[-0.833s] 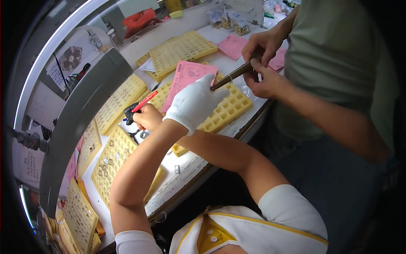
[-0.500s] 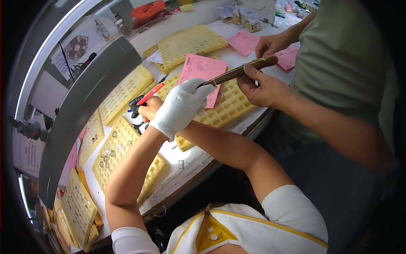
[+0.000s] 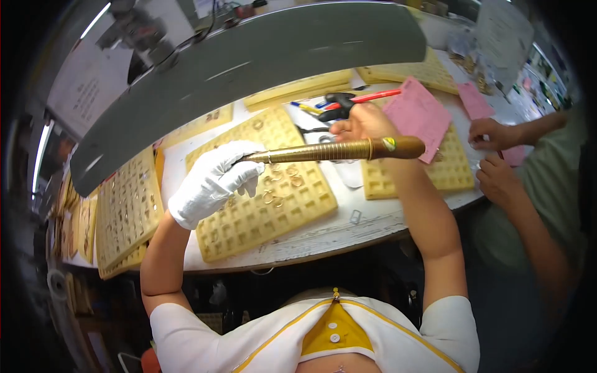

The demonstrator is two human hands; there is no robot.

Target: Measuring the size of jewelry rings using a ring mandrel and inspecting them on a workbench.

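Observation:
My left hand (image 3: pixel 214 183), in a white glove, is closed around the thin end of a ring mandrel (image 3: pixel 323 151). The mandrel lies nearly level, its brown handle pointing right; a thin ring (image 3: pixel 269 157) sits on the shaft near my glove. Behind the shaft, my right hand (image 3: pixel 364 122) is bare with black coverings at the fingertips, closed on a red pen (image 3: pixel 379 95). Below the mandrel, several gold-coloured rings (image 3: pixel 273 198) lie on a yellow compartment tray (image 3: pixel 311 208).
A large grey lamp hood (image 3: pixel 249 59) spans the far side. More yellow trays (image 3: pixel 127 205) stand left and right. A pink slip (image 3: pixel 420 115) rests on the right tray. Another person's hands (image 3: pixel 497 177) are at the right edge of the table.
My view has turned left. The other person's hands have come off the mandrel. My arms have uncrossed, with the mandrel in my left hand now over the ring tray.

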